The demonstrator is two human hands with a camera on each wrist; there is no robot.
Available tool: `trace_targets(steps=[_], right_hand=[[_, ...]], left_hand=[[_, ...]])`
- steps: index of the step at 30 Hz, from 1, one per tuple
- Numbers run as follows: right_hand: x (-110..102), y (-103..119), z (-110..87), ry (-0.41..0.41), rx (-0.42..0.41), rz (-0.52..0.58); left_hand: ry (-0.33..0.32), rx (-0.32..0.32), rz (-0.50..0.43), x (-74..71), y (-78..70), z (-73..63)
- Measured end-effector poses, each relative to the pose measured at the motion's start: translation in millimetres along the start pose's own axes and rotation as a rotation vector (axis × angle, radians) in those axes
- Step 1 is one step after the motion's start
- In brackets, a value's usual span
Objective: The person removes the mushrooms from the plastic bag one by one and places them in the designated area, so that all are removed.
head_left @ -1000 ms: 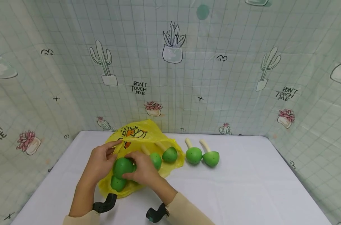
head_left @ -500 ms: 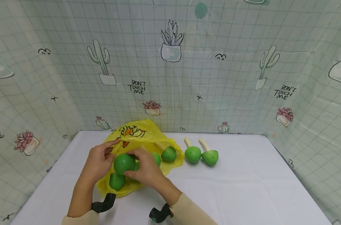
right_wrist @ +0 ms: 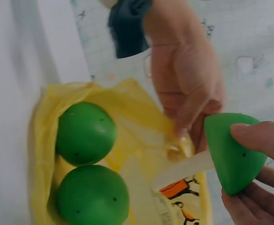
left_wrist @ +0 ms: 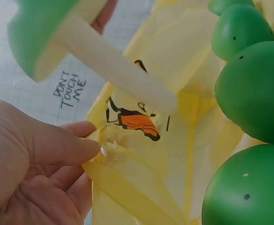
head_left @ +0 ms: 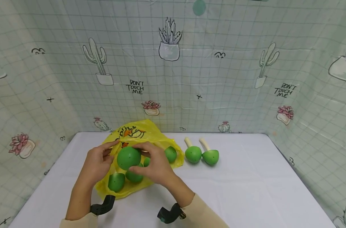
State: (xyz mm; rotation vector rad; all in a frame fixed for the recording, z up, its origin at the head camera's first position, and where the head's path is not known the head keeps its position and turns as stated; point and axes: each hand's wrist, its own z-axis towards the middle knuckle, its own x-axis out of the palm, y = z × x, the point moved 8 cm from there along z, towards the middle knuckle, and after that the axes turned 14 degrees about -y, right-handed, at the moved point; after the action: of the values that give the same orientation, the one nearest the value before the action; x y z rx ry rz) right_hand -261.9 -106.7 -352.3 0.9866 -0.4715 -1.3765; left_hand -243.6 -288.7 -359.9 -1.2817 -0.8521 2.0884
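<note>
The right hand (head_left: 157, 166) grips a green toy mushroom (head_left: 128, 157) by its cap, fingers curled round the dome, just above the mouth of a yellow plastic bag (head_left: 138, 134) that lies on the white desk (head_left: 247, 190). In the right wrist view the mushroom's pale stem (right_wrist: 181, 171) points toward the bag's opening. At nine o'clock from the mushroom, the left hand (head_left: 97, 163) pinches the bag's rim between thumb and fingers (left_wrist: 78, 150), keeping the bag's mouth spread. More green mushrooms lie within the bag: one (head_left: 116, 181) at seven o'clock from the held one, another (head_left: 134, 176) just below it, and one (head_left: 170, 154) at three o'clock near the bag's far edge. Two further mushrooms (head_left: 193, 154) (head_left: 210, 156) rest on the desk just beside the bag, at three o'clock, touching each other.
</note>
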Motion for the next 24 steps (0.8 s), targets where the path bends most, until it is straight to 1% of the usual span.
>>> trace_targets(steps=[5,10,19,24], right_hand=[[-9.9,4.0,2.2,-0.015,0.023,0.059],[-22.7,3.5,4.0,-0.043,0.020,0.063],[-57.0,7.9,6.5,-0.134,-0.037,0.093],[-77.6,4.2,6.0,-0.182,-0.024,0.118]], left_hand=[[0.002,-0.005,0.003,0.2,0.3,0.0],[0.002,-0.017,0.006,0.8,-0.1,-0.6],[0.007,-0.022,0.024,1.4,0.8,0.5],[0.013,-0.026,0.030,1.4,2.1,0.6]])
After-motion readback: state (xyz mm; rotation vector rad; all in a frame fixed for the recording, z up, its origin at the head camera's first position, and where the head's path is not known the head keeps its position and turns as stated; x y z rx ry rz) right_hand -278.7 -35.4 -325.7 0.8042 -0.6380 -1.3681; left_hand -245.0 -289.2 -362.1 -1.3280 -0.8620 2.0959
